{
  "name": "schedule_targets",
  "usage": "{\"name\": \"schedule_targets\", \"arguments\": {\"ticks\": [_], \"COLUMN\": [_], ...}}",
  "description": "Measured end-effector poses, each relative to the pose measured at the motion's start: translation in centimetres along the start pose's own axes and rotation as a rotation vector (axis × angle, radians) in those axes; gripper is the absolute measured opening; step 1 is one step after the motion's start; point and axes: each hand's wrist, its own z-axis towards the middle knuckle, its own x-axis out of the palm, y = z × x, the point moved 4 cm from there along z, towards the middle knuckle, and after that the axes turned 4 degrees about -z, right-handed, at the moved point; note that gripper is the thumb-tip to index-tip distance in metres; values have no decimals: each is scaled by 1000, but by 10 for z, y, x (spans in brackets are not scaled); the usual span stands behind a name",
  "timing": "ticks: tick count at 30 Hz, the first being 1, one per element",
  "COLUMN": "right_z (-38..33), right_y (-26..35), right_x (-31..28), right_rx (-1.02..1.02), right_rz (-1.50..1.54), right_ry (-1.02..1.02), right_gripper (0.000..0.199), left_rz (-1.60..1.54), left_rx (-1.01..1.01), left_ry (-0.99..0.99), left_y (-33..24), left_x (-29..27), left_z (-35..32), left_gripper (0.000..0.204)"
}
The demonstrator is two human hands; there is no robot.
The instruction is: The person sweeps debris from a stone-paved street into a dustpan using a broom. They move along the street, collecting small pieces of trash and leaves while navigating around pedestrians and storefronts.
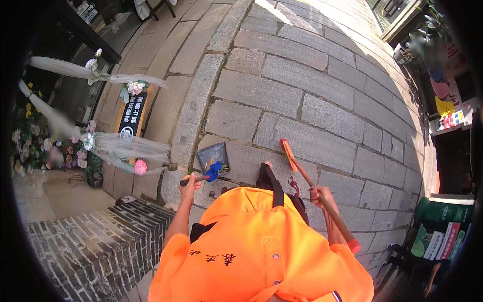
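My left hand [189, 186] is closed around the dark grip of a long-handled dustpan [212, 152]. Blue cloth [214, 171] is wrapped on its handle just beyond my fingers. The dark pan lies low over the stone paving, with small light bits in it that are too small to name. On the other side, my right hand [322, 196] grips the brown pole of a broom [289, 154]. Its narrow orange-red head points forward at the paving, and the red-capped pole end [354, 246] sticks out behind my hand. Whether the broom head touches the ground, I cannot tell.
Stone-slab paving [282, 95] runs ahead, with a raised kerb strip [197, 108] left of centre. A grey brick wall [103, 246] stands at my lower left. Flowers [136, 88] and white gauze drape by a black sign [133, 117]. Green bins [443, 214] stand at right.
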Motion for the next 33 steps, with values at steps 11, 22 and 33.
{"name": "schedule_targets", "arguments": {"ticks": [11,22,33], "right_z": [67,119,269], "right_y": [211,253,154], "right_x": [140,241,289], "right_rx": [-216,-329,-683], "right_rz": [-622,-1469,-2250], "right_ry": [-55,-98,296], "right_gripper": [11,29,39], "left_rz": [-58,9,-122], "left_rx": [-11,-162,-154], "left_ry": [-73,-118,-116], "left_y": [-34,-10,17], "left_x": [54,29,-27], "left_z": [34,98,149], "left_gripper": [25,23,23]}}
